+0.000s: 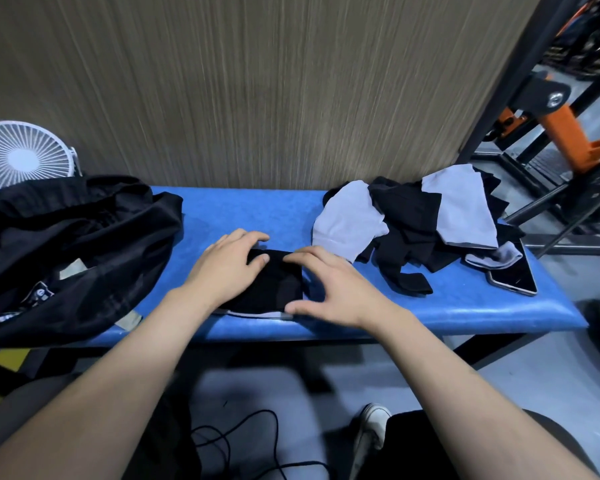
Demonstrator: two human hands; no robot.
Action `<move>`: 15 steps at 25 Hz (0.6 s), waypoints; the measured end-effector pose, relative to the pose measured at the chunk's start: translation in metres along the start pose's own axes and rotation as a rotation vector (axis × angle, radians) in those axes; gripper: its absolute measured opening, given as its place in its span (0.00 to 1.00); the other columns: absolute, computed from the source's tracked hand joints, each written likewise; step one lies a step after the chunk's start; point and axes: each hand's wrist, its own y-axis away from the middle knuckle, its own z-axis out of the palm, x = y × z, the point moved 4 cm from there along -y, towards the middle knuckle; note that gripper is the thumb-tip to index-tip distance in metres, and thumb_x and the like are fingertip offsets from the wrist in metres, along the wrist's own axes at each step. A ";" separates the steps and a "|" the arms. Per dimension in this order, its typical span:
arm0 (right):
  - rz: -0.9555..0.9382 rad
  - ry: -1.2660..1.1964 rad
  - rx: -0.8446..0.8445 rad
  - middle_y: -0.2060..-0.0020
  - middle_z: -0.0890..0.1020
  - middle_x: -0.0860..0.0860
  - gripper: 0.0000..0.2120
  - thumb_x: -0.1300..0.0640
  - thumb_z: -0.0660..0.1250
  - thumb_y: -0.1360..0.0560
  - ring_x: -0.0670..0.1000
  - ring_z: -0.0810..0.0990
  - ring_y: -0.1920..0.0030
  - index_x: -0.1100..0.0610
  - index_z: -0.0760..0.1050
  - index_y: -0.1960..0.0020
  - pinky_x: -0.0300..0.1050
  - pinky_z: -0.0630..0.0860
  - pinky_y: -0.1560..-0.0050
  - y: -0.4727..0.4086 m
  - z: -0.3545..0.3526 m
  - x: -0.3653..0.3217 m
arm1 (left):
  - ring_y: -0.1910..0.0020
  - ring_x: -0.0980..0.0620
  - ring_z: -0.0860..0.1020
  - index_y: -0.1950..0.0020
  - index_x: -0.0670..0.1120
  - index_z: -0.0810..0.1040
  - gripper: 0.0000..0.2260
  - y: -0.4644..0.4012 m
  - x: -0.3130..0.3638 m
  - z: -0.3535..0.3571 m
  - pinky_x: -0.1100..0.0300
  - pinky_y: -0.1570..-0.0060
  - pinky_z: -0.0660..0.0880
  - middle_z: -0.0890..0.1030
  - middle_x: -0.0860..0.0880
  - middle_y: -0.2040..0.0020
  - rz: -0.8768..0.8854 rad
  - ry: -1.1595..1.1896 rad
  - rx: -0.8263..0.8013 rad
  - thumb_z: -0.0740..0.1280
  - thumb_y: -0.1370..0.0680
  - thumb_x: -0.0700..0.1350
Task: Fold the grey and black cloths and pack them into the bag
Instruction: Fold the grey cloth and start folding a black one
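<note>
Left hand [227,268]: lies flat on the left part of the folded black cloth [274,285], fingers [253,237] straight and only slightly spread, pressing down; nothing is held.
Right hand [333,285]: arched over the right edge of the same cloth, fingers loosely bent, thumb tip at the cloth's near right corner; whether it pinches the fabric or only touches it cannot be told.
Folded black cloth: a small dark rectangle near the front edge of the blue tabletop [257,209], between the two hands.
Grey cloth edge [257,314]: a thin pale strip showing under the black cloth's near side.
Bag [66,251]: black, slumped open on the left end of the tabletop, well apart from the folded cloth.
Unfolded pile [416,223]: grey and black cloths heaped together on the right end of the tabletop.
Phone [513,275]: lies flat at the pile's near right side, partly under a grey piece.
Fan [23,154]: white, standing behind the bag against the wall.
</note>
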 end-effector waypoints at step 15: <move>-0.052 0.129 -0.170 0.20 0.54 0.49 0.44 0.27 0.69 0.33 0.51 0.48 0.21 0.36 0.56 0.23 0.52 0.48 0.22 -0.039 0.038 -0.036 | 0.35 0.52 0.67 0.30 0.51 0.74 0.23 0.051 -0.073 -0.025 0.59 0.32 0.62 0.72 0.54 0.36 -0.030 0.120 -0.122 0.72 0.23 0.48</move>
